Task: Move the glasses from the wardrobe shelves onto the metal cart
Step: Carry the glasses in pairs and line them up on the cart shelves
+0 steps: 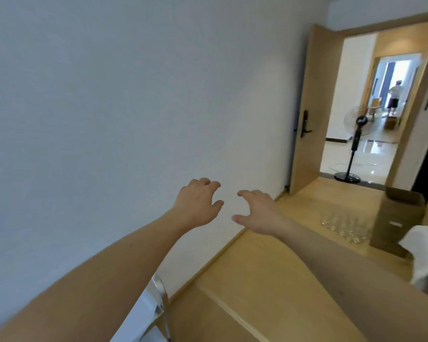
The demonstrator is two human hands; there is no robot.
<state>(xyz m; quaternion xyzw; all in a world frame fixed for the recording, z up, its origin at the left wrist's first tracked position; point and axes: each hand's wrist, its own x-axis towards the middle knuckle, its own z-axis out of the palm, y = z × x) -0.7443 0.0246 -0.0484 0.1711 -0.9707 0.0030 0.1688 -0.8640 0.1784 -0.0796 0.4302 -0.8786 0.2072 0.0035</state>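
Both my arms reach forward in front of a plain white wall. My left hand (198, 202) hangs in the air with loosely curled fingers and holds nothing. My right hand (258, 212) is beside it, fingers spread and relaxed, also holding nothing. Several clear glasses (345, 224) stand in a cluster on the wooden floor to the right, well beyond my right hand. A shiny metal corner of the cart (160, 292) shows at the bottom, under my left forearm. The wardrobe shelves are out of view.
A cardboard box (395, 218) stands just right of the glasses, with white cloth (423, 255) nearer me. An open wooden door (307, 107) leads to a hallway with a standing fan (356, 141). A person (394, 97) stands far down the hallway.
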